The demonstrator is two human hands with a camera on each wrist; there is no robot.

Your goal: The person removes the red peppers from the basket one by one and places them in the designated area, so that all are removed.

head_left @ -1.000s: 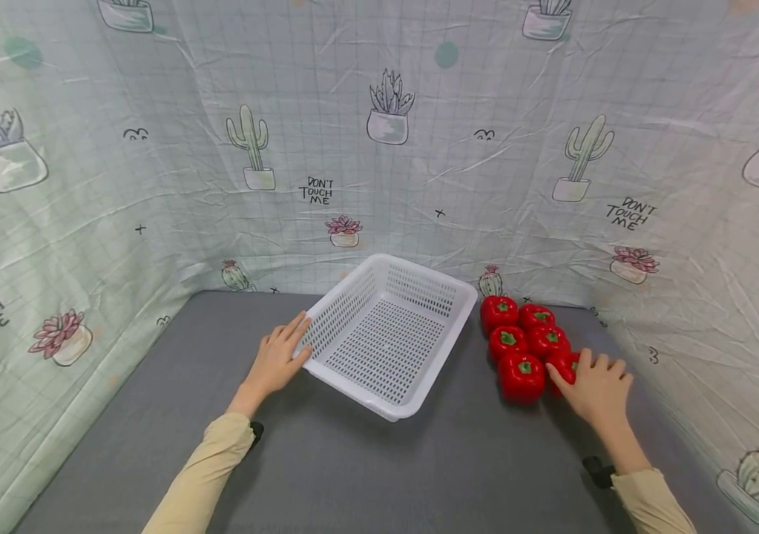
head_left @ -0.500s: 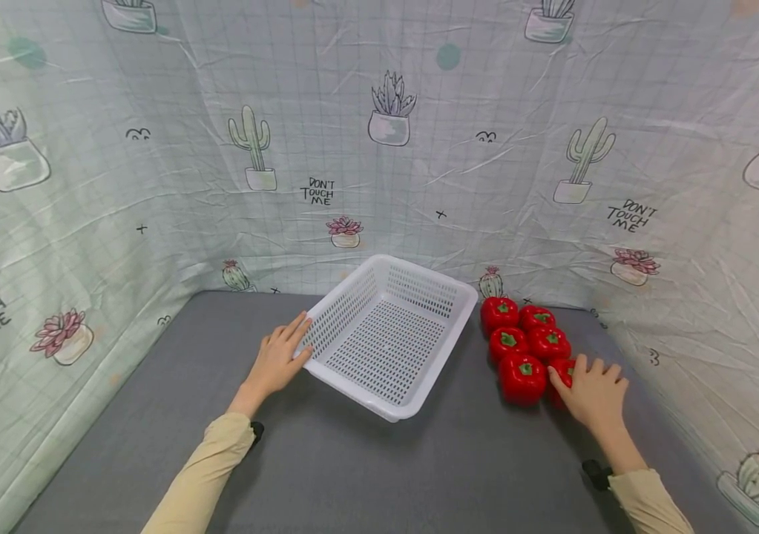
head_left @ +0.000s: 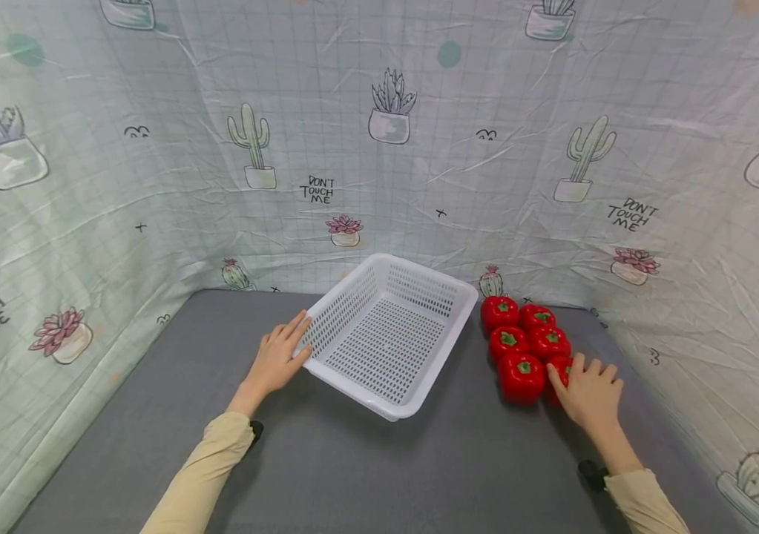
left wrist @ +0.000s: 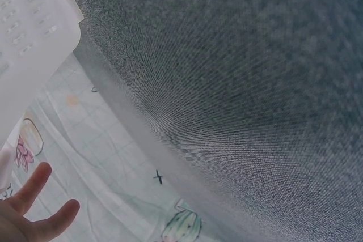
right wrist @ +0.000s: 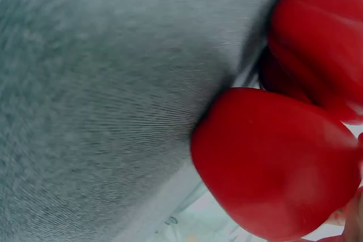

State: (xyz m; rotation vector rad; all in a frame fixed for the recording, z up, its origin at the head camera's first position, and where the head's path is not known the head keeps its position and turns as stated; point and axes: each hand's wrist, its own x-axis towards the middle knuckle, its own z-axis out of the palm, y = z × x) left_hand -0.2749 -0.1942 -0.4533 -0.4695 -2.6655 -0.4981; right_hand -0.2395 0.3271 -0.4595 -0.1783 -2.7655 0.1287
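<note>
A white perforated plastic basket (head_left: 386, 348) stands at the table's middle, turned at an angle, with no items inside. My left hand (head_left: 275, 357) touches the rim at its left corner with fairly straight fingers; in the left wrist view two fingers (left wrist: 54, 219) stick out beside the basket wall (left wrist: 34, 55). At the right, several red bell peppers (head_left: 521, 377) with green stems stand close together in two rows. My right hand (head_left: 594, 394) grips the nearest right bell pepper (head_left: 558, 380), partly hiding it. That bell pepper (right wrist: 278, 162) fills much of the right wrist view, fingertips at its edge.
Grey cloth covers the table (head_left: 459, 475). A pale curtain (head_left: 392, 185) printed with cacti and succulents hangs behind and along both sides. The back row of bell peppers (head_left: 499, 315) lies near the basket's right corner and the curtain.
My right hand has shifted slightly left, staying at the same bell pepper. The left hand, the basket and the other bell peppers have not moved.
</note>
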